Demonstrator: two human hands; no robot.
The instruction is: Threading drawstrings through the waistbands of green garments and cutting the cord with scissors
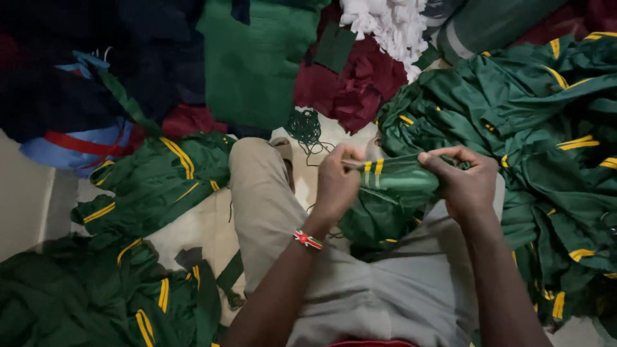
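A green garment piece with yellow stripes point(392, 186) is stretched between both hands over my lap. My left hand point(335, 183) pinches its striped edge, with a small pale object showing at the fingertips that I cannot make out. My right hand point(464, 180) grips the other end of the same piece, fingers closed over the cloth. A beaded red, white and green wristband point(307, 240) sits on my left wrist. My leg in beige trousers point(263, 193) stretches forward under the left hand.
A large pile of green, yellow-striped garments point(553, 141) lies to the right. More of them point(154, 186) lie at left and lower left. Maroon cloth point(353, 83), plain green cloth point(257, 58), white scraps point(385, 22), dark and blue cloth point(77, 135) and a tangle of green thread point(304, 126) lie ahead.
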